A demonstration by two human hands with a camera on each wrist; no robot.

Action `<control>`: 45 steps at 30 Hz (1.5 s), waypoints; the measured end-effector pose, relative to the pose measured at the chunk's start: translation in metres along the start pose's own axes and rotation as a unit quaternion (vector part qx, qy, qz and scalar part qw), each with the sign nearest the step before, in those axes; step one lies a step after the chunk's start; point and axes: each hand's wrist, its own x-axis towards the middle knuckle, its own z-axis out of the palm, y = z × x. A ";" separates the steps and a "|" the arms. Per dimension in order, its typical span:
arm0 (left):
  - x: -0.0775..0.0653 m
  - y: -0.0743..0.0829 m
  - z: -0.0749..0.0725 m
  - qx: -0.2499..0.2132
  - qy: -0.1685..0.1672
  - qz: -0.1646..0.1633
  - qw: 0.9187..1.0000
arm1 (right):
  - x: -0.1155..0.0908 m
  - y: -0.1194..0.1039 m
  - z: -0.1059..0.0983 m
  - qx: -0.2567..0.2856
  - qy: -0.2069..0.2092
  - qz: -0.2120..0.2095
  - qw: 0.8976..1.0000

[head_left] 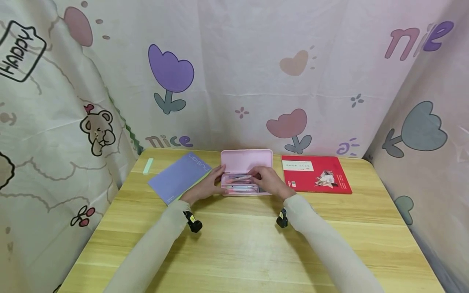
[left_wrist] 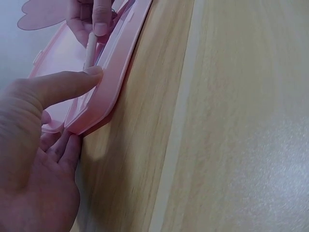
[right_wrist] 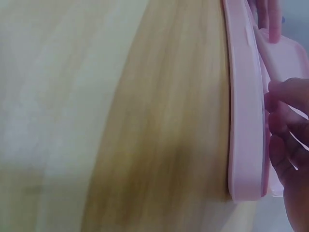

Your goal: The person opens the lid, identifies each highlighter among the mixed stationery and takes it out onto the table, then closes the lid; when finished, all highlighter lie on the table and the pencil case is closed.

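Note:
A pink pencil case (head_left: 247,160) lies open near the table's back edge, its lid tipped back toward the curtain. Several pens and slim writing tools (head_left: 242,188) lie inside. My left hand (head_left: 205,188) holds the case's left end, the thumb (left_wrist: 72,84) over the front rim and the other fingers around the end. Over the case, my right hand (head_left: 270,181) pinches one end of a pale pen (head_left: 239,178) between thumb and fingers. This pen (right_wrist: 269,58) slants above the tray, pointing left. Part of the case's right end is hidden by the right hand.
A blue-purple notebook (head_left: 179,177) lies at an angle left of the case, with a pale green strip (head_left: 148,166) beyond it. To the right lies a red book (head_left: 315,175). A patterned curtain (head_left: 234,81) stands behind the wooden table (head_left: 238,244).

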 end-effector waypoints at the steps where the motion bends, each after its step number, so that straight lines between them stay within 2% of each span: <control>1: 0.000 0.000 0.000 0.000 0.000 0.001 1.000 | 0.000 0.000 0.000 0.001 0.001 0.000 1.000; 8: 0.001 0.001 0.001 0.002 -0.002 0.000 1.000 | -0.004 -0.001 -0.002 -0.004 0.005 -0.002 1.000; 13: 0.000 0.000 0.000 0.002 -0.002 -0.001 1.000 | -0.010 -0.001 -0.009 -0.003 0.032 -0.010 0.999; 24: 0.002 -0.001 -0.001 0.000 -0.001 0.003 1.000 | -0.044 0.009 -0.027 0.076 0.096 0.004 0.992; 35: 0.003 0.000 -0.001 -0.002 -0.002 0.003 1.000 | -0.100 0.019 -0.032 0.086 0.073 0.031 0.993; 45: 0.004 0.000 -0.002 0.005 -0.006 0.007 1.000 | -0.120 0.031 -0.014 0.109 0.052 0.048 0.992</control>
